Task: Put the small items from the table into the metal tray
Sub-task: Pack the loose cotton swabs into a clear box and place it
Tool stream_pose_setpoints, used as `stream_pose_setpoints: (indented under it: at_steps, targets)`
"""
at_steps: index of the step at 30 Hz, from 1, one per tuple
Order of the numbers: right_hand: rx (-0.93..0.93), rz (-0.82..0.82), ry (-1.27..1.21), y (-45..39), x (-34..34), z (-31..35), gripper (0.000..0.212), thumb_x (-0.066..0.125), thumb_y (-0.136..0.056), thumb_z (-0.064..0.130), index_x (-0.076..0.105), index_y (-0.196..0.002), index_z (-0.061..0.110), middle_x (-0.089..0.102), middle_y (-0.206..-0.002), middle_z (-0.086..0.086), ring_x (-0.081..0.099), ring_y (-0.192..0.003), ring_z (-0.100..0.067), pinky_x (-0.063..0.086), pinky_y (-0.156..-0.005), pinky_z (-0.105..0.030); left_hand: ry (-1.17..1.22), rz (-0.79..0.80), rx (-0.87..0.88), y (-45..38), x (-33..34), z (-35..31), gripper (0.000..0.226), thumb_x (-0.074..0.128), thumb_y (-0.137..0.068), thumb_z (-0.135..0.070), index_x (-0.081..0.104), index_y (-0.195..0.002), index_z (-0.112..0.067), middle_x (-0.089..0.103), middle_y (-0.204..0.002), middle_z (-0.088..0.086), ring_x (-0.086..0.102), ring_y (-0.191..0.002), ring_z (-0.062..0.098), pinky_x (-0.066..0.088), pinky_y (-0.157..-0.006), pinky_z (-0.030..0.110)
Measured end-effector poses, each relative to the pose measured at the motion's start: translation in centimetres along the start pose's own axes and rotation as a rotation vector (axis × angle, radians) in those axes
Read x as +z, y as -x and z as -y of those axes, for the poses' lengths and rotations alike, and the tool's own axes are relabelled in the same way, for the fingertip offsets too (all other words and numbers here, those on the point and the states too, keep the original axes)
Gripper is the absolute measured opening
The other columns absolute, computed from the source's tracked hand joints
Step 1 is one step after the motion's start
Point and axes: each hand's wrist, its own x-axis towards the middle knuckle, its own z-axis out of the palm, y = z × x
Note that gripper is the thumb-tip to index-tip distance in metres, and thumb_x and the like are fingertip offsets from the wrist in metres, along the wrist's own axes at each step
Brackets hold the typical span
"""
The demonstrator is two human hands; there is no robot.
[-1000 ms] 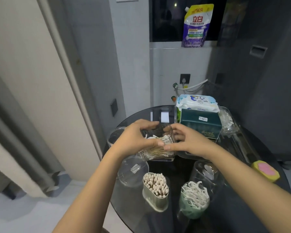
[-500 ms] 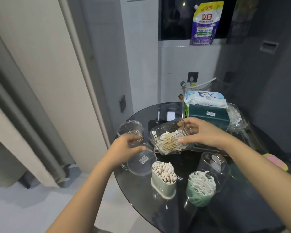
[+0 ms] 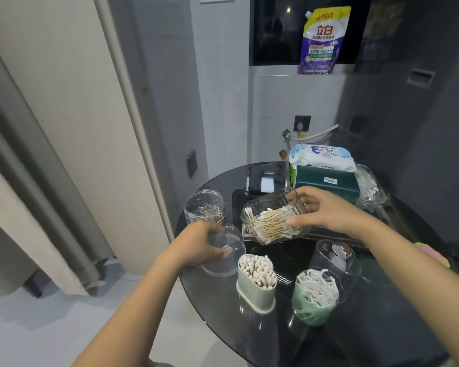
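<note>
I see my right hand (image 3: 326, 210) clamped on the clear box of cotton swabs (image 3: 273, 221), thumb on its near edge and fingers at its far rim; the box tilts, partly over the metal tray's (image 3: 392, 215) left edge. My left hand (image 3: 199, 243) grips 1 round clear lid (image 3: 224, 256) (flat on the glass table (image 3: 223, 300)), just beside the paperclip jar (image 3: 206, 207).
</note>
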Motion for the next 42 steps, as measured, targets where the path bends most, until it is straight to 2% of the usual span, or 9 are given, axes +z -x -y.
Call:
stream_pose_setpoints:
  at_steps: [6,10,12,17,23,26,31,38,42]
  targets:
    - [0.008,-0.078,-0.015,0.5,-1.1,-0.6,0.055,0.080,-0.065,0.033,0.055,-0.115,0.035,0.056,-0.116,0.015,0.050,-0.114,-0.011,0.034,-0.101,-0.026,0.303,-0.075,0.089,0.7,-2.1,-0.9,0.033,0.076,-0.076,-0.033,0.071,-0.108,-0.032,0.065,-0.114,-0.013,0.060,-0.106,0.003,0.045,-0.097,0.026]
    - [0.021,-0.091,-0.047,0.7,-1.2,-0.9,0.057,0.080,-0.065,0.035,0.056,-0.117,0.035,0.058,-0.117,0.016,0.051,-0.116,-0.011,0.035,-0.103,-0.028,0.558,-0.137,0.131,0.7,-2.6,-2.8,0.026,0.067,-0.085,-0.026,0.069,-0.110,-0.031,0.070,-0.090,-0.024,0.063,-0.078,-0.011,0.046,-0.078,0.014]
    - [0.010,-0.094,-0.077,0.8,-1.2,-0.9,0.054,0.079,-0.066,0.034,0.056,-0.114,0.037,0.057,-0.116,0.018,0.050,-0.116,-0.010,0.036,-0.102,-0.027,0.623,-0.177,0.140,0.4,-2.5,-3.6,0.028,0.065,-0.086,-0.029,0.068,-0.114,-0.034,0.070,-0.099,-0.021,0.063,-0.090,-0.009,0.047,-0.085,0.018]
    - [-0.020,-0.106,-0.211,1.4,-1.3,-0.3,0.039,0.077,-0.071,0.021,0.055,-0.094,0.043,0.055,-0.100,0.028,0.053,-0.096,0.002,0.037,-0.083,-0.013,0.647,-0.216,0.044,-0.6,-2.1,-5.4,0.062,0.070,-0.077,-0.043,0.042,-0.132,-0.044,0.055,-0.113,-0.006,0.060,-0.101,0.011,0.052,-0.082,0.027]
    - [-0.006,-0.131,-0.240,1.7,-1.8,-0.5,0.040,0.078,-0.070,0.020,0.057,-0.094,0.044,0.057,-0.106,0.024,0.053,-0.105,-0.006,0.034,-0.097,-0.025,0.730,-0.179,-0.120,-2.4,-1.6,-7.0,0.098,0.078,-0.065,-0.048,0.028,-0.146,-0.026,0.063,-0.120,0.005,0.065,-0.101,0.023,0.054,-0.077,0.030]
    - [-0.016,-0.132,-0.300,2.1,-2.3,-0.3,0.038,0.074,-0.073,0.012,0.056,-0.089,0.042,0.056,-0.097,0.027,0.053,-0.092,0.006,0.034,-0.094,-0.022,0.875,-0.106,-0.169,-3.5,-1.2,-7.0,0.070,0.073,-0.068,-0.053,0.057,-0.120,-0.010,0.060,-0.054,-0.006,0.048,-0.043,0.009,0.038,-0.042,0.020]
    - [-0.006,-0.134,-0.327,2.3,-3.0,-0.6,0.044,0.075,-0.057,0.035,0.065,-0.100,0.035,0.071,-0.102,0.016,0.063,-0.097,0.005,0.042,-0.088,-0.019,1.081,-0.125,-0.358,-5.3,-0.8,-6.7,0.036,0.057,-0.090,-0.042,0.062,-0.095,-0.006,0.056,-0.063,0.001,0.046,-0.044,0.012,0.034,-0.034,0.018]
    - [-0.017,-0.126,-0.350,1.7,-2.8,-0.9,0.033,0.073,-0.064,0.025,0.063,-0.094,0.036,0.069,-0.095,0.019,0.063,-0.084,0.014,0.044,-0.075,-0.012,1.377,-0.065,-0.374,-6.7,0.1,-6.3,0.016,0.054,-0.093,-0.018,0.062,-0.098,-0.005,0.061,-0.067,0.001,0.061,-0.044,0.006,0.055,-0.047,0.024]
    - [-0.035,-0.151,-0.364,1.3,-2.7,-1.4,0.030,0.071,-0.075,0.014,0.061,-0.091,0.037,0.066,-0.091,0.022,0.061,-0.077,0.020,0.044,-0.064,-0.001,1.455,0.016,-0.362,-6.6,0.5,-6.5,0.019,0.057,-0.091,-0.021,0.069,-0.092,-0.007,0.057,-0.067,0.001,0.059,-0.055,0.008,0.060,-0.068,0.046]
